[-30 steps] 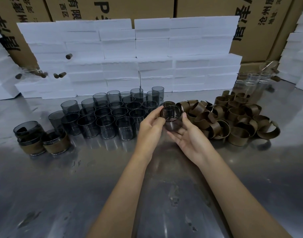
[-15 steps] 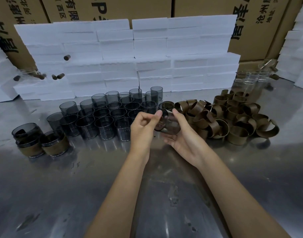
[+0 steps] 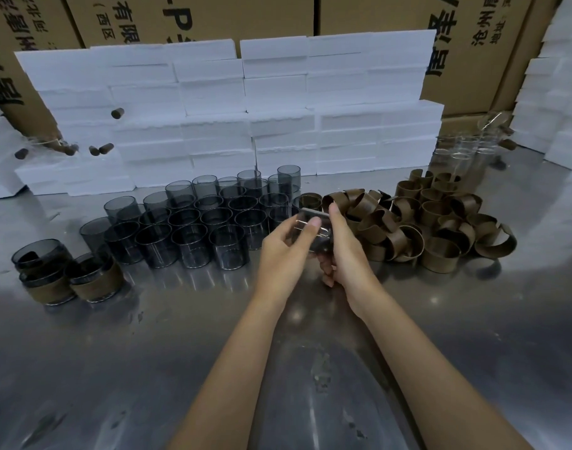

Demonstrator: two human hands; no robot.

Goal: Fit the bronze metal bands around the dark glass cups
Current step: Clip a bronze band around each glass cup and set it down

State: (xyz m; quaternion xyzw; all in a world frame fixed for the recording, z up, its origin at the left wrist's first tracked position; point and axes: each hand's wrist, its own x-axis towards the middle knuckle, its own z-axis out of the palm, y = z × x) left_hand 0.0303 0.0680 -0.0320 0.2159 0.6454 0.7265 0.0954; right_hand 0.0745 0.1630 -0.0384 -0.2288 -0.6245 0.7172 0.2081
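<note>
One dark glass cup (image 3: pixel 318 230) is held tilted above the steel table, between both hands. My left hand (image 3: pixel 284 254) grips its left side, thumb lying across the glass. My right hand (image 3: pixel 346 254) curls round its right side and underside. No band is on this cup. Several bare dark cups (image 3: pixel 193 228) stand in rows to the left. A heap of bronze bands (image 3: pixel 421 222) lies to the right. Three banded cups (image 3: pixel 94 282) stand at the far left.
The steel table (image 3: pixel 148 368) reflects light in front of me. White foam blocks (image 3: pixel 239 118) are stacked behind the cups, with cardboard boxes (image 3: pixel 375 14) behind them. Clear glasses (image 3: pixel 466 151) stand at the back right. More foam is stacked at both sides.
The cup was upright with its mouth toward me; both hands have tipped it over and drawn it slightly nearer. My left thumb now lies across its side.
</note>
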